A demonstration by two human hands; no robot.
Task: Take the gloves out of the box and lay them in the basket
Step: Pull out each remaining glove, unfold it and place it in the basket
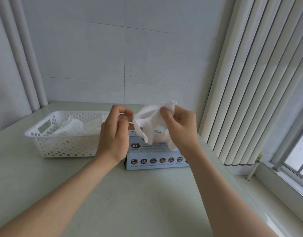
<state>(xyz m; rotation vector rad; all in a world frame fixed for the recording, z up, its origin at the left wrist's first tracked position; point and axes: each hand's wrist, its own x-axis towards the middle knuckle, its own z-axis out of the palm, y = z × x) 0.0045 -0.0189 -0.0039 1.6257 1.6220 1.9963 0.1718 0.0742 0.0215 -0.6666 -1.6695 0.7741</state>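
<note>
Holding a thin white disposable glove [148,120] in the air between both hands, the person has it just above the pale blue cardboard glove box [157,162], its loose fingers dangling in front of the box's top. The right hand [180,129] grips the crumpled upper end of the glove, fingers curled round the bunched material and thumb pressed over it. The left hand [115,134] is raised beside it, fingers curled, with thumb and forefinger pinching the glove's left edge; motion blur softens that contact. Both forearms are bare and reach in from the bottom of the view.

The box lies flat on the pale grey-green tabletop [138,202], its front face towards the person, showing a dark "XL" badge and a row of small round icons along the lower side. More white material shows at the opening on top of the box, partly hidden behind the held glove and the right hand.

Just left of the box stands a white perforated plastic basket [65,146] with a handle slot in its short end. Several white gloves [73,128] lie rumpled inside it.

A white column radiator [246,100] fills the wall to the right, with a window [299,151] beyond it. Two white pipes [22,65] run up the left corner of the pale tiled wall [96,57].
</note>
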